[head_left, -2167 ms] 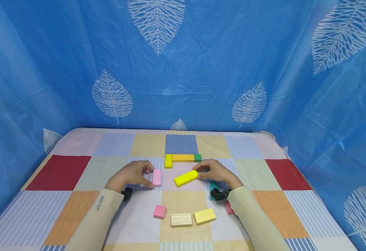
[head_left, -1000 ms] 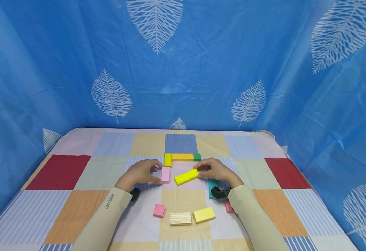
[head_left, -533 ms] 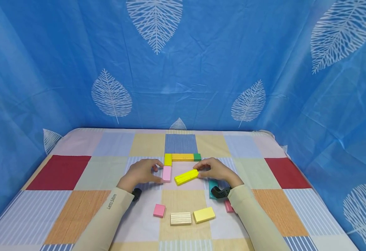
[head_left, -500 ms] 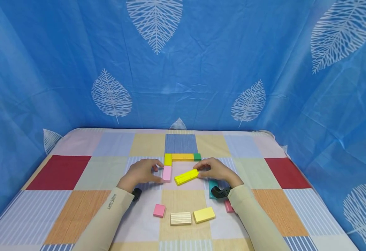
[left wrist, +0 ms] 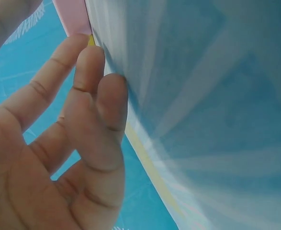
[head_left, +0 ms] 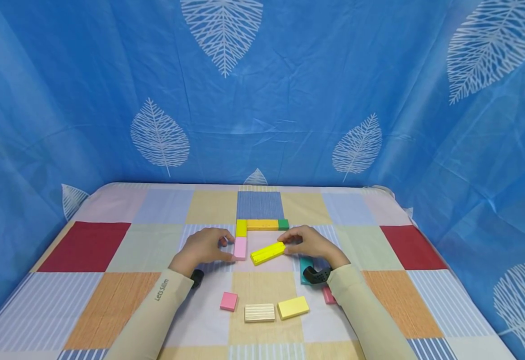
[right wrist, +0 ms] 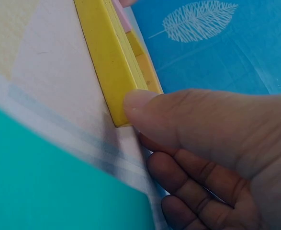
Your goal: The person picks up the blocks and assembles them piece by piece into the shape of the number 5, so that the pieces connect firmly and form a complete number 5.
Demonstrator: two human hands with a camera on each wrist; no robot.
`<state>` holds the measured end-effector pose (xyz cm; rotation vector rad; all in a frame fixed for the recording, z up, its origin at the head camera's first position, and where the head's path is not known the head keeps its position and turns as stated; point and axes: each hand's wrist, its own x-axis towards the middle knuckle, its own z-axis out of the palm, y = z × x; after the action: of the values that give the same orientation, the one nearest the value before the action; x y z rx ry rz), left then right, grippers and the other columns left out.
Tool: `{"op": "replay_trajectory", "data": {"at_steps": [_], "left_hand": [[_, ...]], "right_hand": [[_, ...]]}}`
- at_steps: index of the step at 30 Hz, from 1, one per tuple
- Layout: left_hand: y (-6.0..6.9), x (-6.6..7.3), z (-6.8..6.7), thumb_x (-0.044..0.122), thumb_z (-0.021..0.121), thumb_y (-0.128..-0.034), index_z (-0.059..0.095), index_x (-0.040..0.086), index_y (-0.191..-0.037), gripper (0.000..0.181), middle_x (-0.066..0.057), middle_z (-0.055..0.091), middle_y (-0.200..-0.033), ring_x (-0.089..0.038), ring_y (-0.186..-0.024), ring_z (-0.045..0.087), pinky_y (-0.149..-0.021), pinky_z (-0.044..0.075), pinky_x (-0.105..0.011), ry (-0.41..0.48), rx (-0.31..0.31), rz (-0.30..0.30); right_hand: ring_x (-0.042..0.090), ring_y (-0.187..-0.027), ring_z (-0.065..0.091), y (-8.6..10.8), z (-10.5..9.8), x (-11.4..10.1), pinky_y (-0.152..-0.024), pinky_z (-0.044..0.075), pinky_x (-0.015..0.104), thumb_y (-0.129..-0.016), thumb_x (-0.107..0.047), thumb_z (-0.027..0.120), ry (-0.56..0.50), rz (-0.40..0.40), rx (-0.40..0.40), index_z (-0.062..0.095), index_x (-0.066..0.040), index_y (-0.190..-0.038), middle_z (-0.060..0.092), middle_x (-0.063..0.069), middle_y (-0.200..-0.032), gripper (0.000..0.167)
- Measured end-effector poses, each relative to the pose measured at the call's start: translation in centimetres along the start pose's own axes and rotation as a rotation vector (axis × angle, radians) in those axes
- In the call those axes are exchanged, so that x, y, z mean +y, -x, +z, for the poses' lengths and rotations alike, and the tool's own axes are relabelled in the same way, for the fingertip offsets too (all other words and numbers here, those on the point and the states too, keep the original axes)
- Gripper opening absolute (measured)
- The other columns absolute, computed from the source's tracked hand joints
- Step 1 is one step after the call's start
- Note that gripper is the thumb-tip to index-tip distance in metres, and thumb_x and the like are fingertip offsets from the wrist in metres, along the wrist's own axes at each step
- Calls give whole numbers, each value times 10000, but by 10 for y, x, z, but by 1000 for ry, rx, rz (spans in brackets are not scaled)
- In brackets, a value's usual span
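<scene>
In the head view, my left hand holds a light pink block by its ends, between thumb and finger. The block's far end meets a short yellow block, which touches an orange bar with a green block at its right end. My right hand pinches the right end of a long yellow block, lying at a slant. The left wrist view shows a fingertip against the pink block. In the right wrist view, the thumb presses on the long yellow block.
Nearer the front lie a small pink block, a striped cream block and a pale yellow block. A teal block and a red-pink block are partly hidden by the right wrist and sleeve. Blue curtains surround the table.
My left hand has slid the light pink block to the right and slightly away, up against the short yellow block. The right hand and long yellow block have hardly moved.
</scene>
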<state>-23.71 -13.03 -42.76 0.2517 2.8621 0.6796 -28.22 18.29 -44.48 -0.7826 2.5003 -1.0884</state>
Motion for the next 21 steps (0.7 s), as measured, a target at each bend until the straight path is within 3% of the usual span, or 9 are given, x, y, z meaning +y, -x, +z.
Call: {"op": "replay_trajectory", "data": {"at_steps": [21], "left_hand": [[0, 1, -2, 350, 973, -813, 799, 152, -1197, 466, -8, 727, -1045, -205, -952, 618, -910, 561, -449, -21, -19, 1]], "right_hand": [[214, -1053, 690, 0, 0, -2, -984, 569, 420, -964, -65, 814, 5, -9, 8, 789, 2, -1210, 776, 113, -1176, 256]]}}
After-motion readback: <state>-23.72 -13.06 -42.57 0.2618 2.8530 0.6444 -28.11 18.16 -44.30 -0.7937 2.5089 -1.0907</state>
